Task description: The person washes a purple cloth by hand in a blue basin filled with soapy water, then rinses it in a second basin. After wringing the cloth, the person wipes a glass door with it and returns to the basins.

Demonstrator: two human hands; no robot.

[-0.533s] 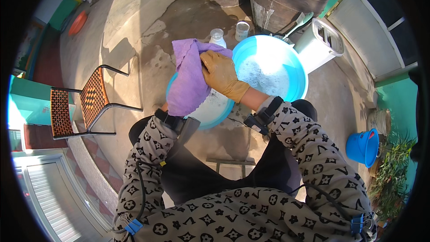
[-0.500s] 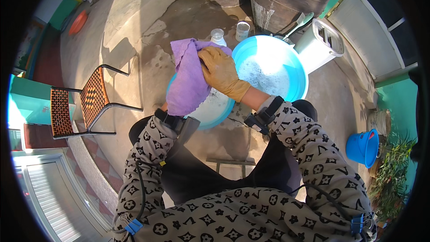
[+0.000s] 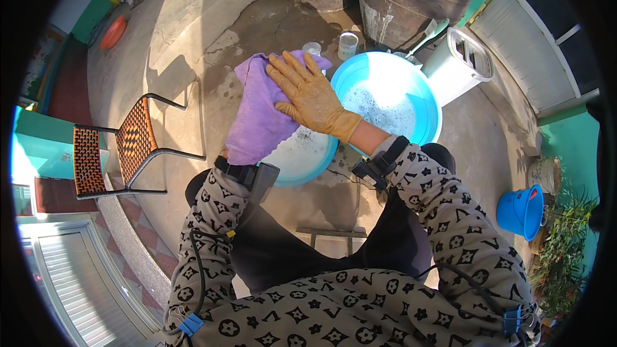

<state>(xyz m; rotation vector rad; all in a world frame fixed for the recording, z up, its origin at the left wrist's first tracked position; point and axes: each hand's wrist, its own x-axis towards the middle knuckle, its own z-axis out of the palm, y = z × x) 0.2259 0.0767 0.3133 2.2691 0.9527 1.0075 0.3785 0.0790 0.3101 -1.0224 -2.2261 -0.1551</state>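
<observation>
A purple cloth [image 3: 260, 112] hangs spread over the near basin, draped across my left hand. It hides that hand's fingers; only a sliver of my left wrist [image 3: 224, 153] shows below the cloth. My right hand [image 3: 315, 97], in a tan rubber glove, lies flat against the cloth's right side, fingers stretched and apart. Beneath the cloth, a blue basin [image 3: 329, 162] with cloudy, sudsy water is partly covered. Just right of it stands a second, larger light-blue basin [image 3: 434, 103] with foamy water.
Two clear jars [image 3: 348, 44] [image 3: 312, 47] stand beyond the basins. Behind are large brown pots [image 3: 411, 6]. A white bin [image 3: 453, 71] with a pale-green brush [image 3: 432, 31] is beside the larger basin. At left is a woven chair [image 3: 136, 135]; at right, a blue bucket [image 3: 512, 212].
My right hand has gone from curled fingers to flat, stretched fingers, a little farther left on the cloth. The cloth and my left wrist have shifted slightly left.
</observation>
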